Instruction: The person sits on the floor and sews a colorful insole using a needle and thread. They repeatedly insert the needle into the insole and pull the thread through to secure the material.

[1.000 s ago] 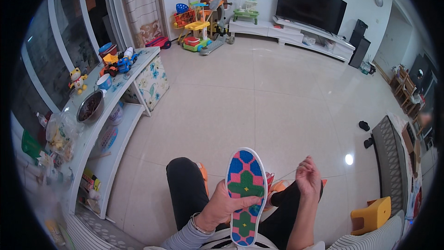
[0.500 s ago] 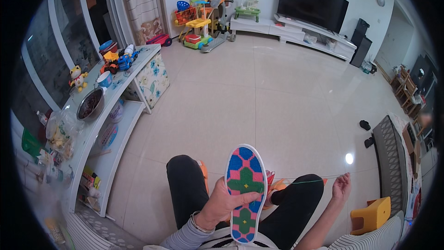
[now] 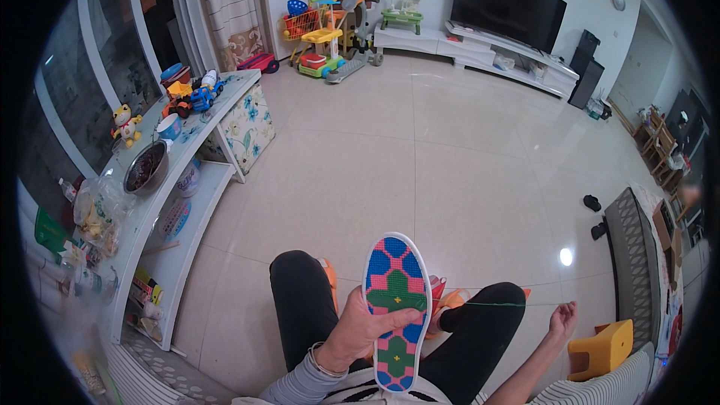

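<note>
A black TV (image 3: 508,4) stands on a white cabinet (image 3: 409,43). A blue toy truck (image 3: 203,98) and a metal bowl (image 3: 158,178) sit on the desk (image 3: 238,84). There's a yellow stool (image 3: 609,346) too.

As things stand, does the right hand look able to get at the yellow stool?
Probably yes: the yellow stool appears close beside the right hand, with nothing visible between them, though that hand seems to be pinching the green thread.

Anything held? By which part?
Left hand: patterned insole, gripped around its left edge at mid-length. Right hand: green thread, apparently by its far end; exact pinch unclear.
</note>
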A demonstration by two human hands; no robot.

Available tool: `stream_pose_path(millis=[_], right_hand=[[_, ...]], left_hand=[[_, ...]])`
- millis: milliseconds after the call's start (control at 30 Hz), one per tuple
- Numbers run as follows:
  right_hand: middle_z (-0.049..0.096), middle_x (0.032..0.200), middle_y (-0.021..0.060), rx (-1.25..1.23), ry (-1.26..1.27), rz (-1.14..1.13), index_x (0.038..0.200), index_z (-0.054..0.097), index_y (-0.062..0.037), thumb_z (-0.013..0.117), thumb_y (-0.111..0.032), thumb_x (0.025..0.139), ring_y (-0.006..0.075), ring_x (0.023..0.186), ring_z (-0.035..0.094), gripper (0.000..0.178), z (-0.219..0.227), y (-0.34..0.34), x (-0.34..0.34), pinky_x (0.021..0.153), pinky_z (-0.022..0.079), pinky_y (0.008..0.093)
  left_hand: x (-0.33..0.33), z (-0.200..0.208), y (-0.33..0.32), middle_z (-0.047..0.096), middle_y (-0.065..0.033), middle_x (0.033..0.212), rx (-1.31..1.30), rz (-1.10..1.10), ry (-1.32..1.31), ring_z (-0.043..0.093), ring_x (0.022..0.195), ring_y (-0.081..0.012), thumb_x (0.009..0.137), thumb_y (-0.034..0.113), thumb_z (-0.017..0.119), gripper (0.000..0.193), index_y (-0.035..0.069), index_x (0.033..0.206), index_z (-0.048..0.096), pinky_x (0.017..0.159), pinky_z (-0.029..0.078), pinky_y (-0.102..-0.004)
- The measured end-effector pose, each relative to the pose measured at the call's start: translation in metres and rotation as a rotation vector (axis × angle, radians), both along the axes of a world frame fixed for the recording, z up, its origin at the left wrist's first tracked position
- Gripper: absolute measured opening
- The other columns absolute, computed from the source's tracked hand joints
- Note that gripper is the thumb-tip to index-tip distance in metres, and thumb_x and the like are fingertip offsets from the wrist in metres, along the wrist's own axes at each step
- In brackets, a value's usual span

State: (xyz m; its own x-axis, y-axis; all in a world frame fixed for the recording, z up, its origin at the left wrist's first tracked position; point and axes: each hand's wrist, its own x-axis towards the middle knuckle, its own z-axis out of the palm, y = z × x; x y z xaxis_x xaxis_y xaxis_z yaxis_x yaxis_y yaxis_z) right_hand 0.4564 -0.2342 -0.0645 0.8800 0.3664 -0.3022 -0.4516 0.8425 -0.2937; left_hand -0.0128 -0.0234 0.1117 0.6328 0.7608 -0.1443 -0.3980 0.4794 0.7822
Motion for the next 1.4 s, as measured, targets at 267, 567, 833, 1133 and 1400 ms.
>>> stream_pose_path(millis=[267, 567, 833, 1133, 1400], right_hand=[[0.052, 0.068, 0.004, -0.018, 0.005, -0.067, 0.09, 0.051, -0.0003, 0.05, 0.008, 0.08, 0.01, 0.048, 0.042, 0.013, -0.022, -0.02, 0.018, 0.046, 0.038, 0.0201], [0.051, 0.067, 0.0033, -0.048, 0.052, -0.091, 0.087, 0.051, -0.001, 0.052, 0.009, 0.077, 0.011, 0.049, 0.043, 0.014, -0.021, -0.02, 0.014, 0.047, 0.039, 0.0205], [0.049, 0.065, 0.002, -0.096, 0.007, -0.038, 0.086, 0.049, -0.0022, 0.051, -0.008, 0.088, 0.0085, 0.054, 0.046, 0.006, -0.028, -0.006, 0.005, 0.047, 0.037, 0.0184], [0.042, 0.064, -0.0003, -0.211, -0.619, 0.439, 0.105, 0.05, -0.0012, 0.051, -0.011, 0.09, 0.0044, 0.054, 0.035, 0.019, 0.135, 0.113, -0.18, 0.046, 0.032, 0.0169], [0.05, 0.071, 0.0018, -0.409, -0.779, 0.881, 0.09, 0.057, 0.0017, 0.051, -0.002, 0.084, 0.0091, 0.062, 0.044, 0.009, 0.161, 0.151, -0.288, 0.058, 0.037, 0.0204]], left_hand=[[-0.003, -0.004, 0.002, 0.062, -0.0099, 0.093, 0.01, 0.025, -0.028, 0.064, 0.08, -0.0183, 0.072, -0.004, 0.067, 0.037, 0.002, 0.104, 0.05, 0.069, 0.056, -0.0312], [-0.002, -0.005, -0.001, 0.06, -0.0129, 0.099, -0.037, 0.054, -0.119, 0.062, 0.09, -0.0201, 0.076, -0.005, 0.062, 0.036, 0.003, 0.108, 0.048, 0.076, 0.054, -0.0342], [0.0, 0.0, -0.005, 0.061, -0.0097, 0.098, -0.056, 0.084, -0.229, 0.062, 0.087, -0.0172, 0.078, -0.001, 0.063, 0.032, 0.003, 0.107, 0.051, 0.075, 0.053, -0.0302], [0.009, 0.002, -0.005, 0.062, -0.0085, 0.095, -0.009, 0.153, -0.137, 0.062, 0.083, -0.0143, 0.079, 0.001, 0.062, 0.028, 0.0, 0.104, 0.052, 0.072, 0.053, -0.0272], [0.008, 0.004, -0.008, 0.062, -0.0083, 0.094, 0.042, 0.162, -0.075, 0.062, 0.081, -0.0137, 0.079, 0.005, 0.064, 0.028, -0.001, 0.104, 0.052, 0.071, 0.053, -0.0262]])
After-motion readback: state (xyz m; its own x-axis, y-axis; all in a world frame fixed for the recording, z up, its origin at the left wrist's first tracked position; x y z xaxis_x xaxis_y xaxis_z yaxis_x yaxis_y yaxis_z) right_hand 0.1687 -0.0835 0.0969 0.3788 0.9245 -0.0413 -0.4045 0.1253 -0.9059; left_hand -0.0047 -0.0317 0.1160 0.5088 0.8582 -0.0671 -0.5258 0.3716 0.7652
